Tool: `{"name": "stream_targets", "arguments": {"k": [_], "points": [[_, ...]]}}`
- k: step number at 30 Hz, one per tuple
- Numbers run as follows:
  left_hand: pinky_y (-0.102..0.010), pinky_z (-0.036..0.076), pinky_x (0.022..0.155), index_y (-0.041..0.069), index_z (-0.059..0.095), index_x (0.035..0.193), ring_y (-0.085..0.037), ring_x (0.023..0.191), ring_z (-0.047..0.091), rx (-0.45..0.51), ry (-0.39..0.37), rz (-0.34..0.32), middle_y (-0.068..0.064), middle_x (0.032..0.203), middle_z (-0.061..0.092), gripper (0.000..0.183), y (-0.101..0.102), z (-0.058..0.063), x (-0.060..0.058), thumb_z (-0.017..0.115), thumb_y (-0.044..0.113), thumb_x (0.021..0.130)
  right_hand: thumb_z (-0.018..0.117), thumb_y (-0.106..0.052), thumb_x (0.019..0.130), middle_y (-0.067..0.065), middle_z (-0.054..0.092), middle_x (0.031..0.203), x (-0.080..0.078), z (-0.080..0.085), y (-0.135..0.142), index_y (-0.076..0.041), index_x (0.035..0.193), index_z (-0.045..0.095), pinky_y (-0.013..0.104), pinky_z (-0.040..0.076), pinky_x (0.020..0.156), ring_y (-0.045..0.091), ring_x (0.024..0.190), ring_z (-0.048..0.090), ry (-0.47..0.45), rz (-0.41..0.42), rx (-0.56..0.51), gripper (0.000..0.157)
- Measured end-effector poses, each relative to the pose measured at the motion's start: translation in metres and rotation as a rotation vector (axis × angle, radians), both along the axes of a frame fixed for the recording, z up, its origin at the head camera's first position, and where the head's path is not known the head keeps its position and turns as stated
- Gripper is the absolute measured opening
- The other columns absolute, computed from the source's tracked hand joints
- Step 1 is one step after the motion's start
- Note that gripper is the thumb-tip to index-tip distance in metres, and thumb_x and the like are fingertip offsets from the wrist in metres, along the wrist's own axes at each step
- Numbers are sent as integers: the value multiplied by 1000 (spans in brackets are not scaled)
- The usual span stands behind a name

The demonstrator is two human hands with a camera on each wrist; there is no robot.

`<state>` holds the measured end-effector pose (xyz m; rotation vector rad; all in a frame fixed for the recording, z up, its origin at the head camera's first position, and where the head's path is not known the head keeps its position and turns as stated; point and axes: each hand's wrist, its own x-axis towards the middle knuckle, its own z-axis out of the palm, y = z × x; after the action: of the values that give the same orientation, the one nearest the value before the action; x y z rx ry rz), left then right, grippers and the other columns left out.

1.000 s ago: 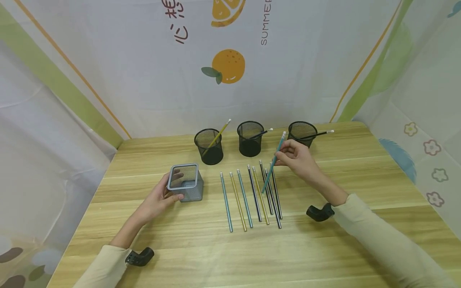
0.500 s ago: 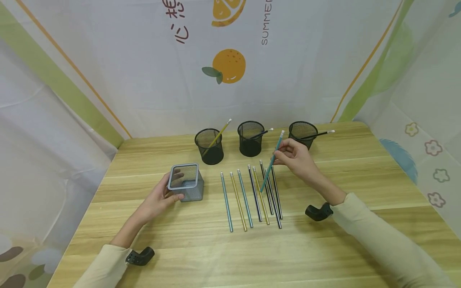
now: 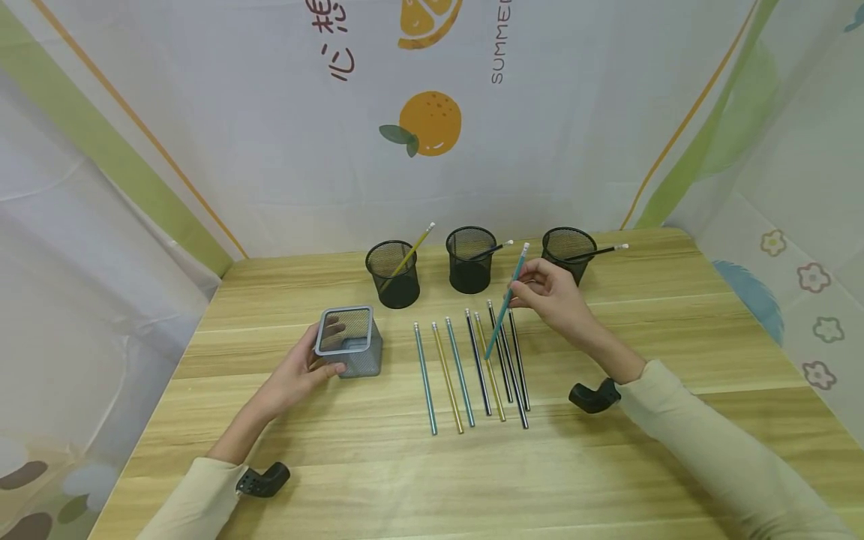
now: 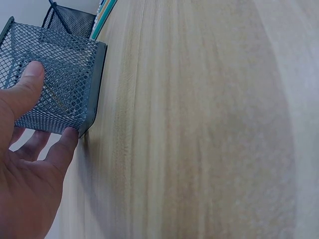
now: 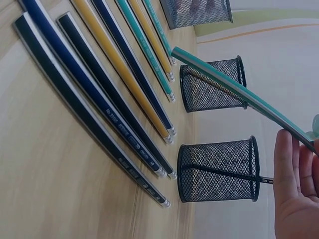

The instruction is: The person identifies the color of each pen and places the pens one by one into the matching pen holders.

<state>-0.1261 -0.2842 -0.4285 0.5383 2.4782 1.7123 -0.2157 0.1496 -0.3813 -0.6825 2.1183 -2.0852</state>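
My left hand [image 3: 295, 384] grips a grey square mesh pencil holder [image 3: 364, 361] standing on the table, thumb on the near side and fingers behind. The left wrist view shows thumb and fingers on opposite sides of its mesh. A teal pencil [image 3: 499, 325] is pinched in my right hand [image 3: 557, 306], tilted, white eraser end up. Its lower end hangs over a row of pencils [image 3: 445, 379] in teal, yellow, dark blue and black on the table. In the right wrist view the held pencil [image 5: 234, 89] appears clear of the tabletop.
Along the back stand three round black mesh cups: the left cup [image 3: 400, 291] with a yellow pencil, the middle cup [image 3: 469, 277] and right cup [image 3: 568, 241] each with a dark pencil. My right hand partly hides the right cup. A printed curtain [image 3: 304, 172] hangs behind the table.
My right hand has drifted slightly left with the teal pencil, whose lower end has shifted from the dark pencils toward the yellow one. The left hand and square holder stay put.
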Motion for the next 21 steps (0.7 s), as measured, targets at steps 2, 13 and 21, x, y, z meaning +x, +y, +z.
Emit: {"name": "stream_targets", "arguments": {"k": [2,13,21], "points": [[-23,45,104,-3,23,156,-48,139,36,0,-1,0,-30,154,34,77,0,0,0,66,-11,93,58,2,102,35,55,110,0,0,0,20,118,47,49,58,84,21,89,71,4,2,-5,26],[-24,46,104,-2,24,156,-48,138,38,-1,1,0,-30,153,34,77,0,0,0,66,-11,93,58,1,102,31,57,109,1,-1,-4,17,119,49,45,60,83,21,89,71,6,-6,-12,25],[-27,45,105,-1,22,157,-48,138,38,-13,3,5,-30,154,34,78,0,1,1,67,-9,94,58,2,102,30,57,108,1,0,-8,17,118,49,44,60,83,22,90,70,17,-8,-16,24]]}}
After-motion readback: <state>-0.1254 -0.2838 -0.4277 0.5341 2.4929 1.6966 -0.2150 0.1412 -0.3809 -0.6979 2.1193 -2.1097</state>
